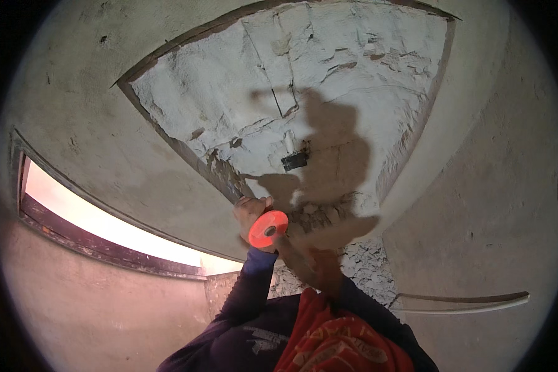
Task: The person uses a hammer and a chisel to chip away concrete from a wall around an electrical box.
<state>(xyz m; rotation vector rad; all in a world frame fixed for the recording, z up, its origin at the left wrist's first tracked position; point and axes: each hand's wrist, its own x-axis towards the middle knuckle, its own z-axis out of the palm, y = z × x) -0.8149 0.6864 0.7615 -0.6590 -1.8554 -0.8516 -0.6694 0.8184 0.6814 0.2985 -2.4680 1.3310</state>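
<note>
My left hand [252, 215] is closed around a chisel just behind its round orange hand guard [262, 229]. The chisel's grey struck end shows at the guard's centre, and its tip points towards the left edge of a bare, rough patch of wall [390, 111] where the plaster is off. My right hand [324, 267], blurred and in shadow, is low and to the right of the guard. It seems closed on a blurred brown tool [295, 260], perhaps a hammer, that reaches towards the chisel's end; its head is not clear.
A black box [295, 161] is set in the rough wall below a short pipe stub. Bright light comes through a long window opening [116, 218] at the left. Broken rubble [369, 267] lies low at the wall's foot, and a pale strip [465, 304] is at the right.
</note>
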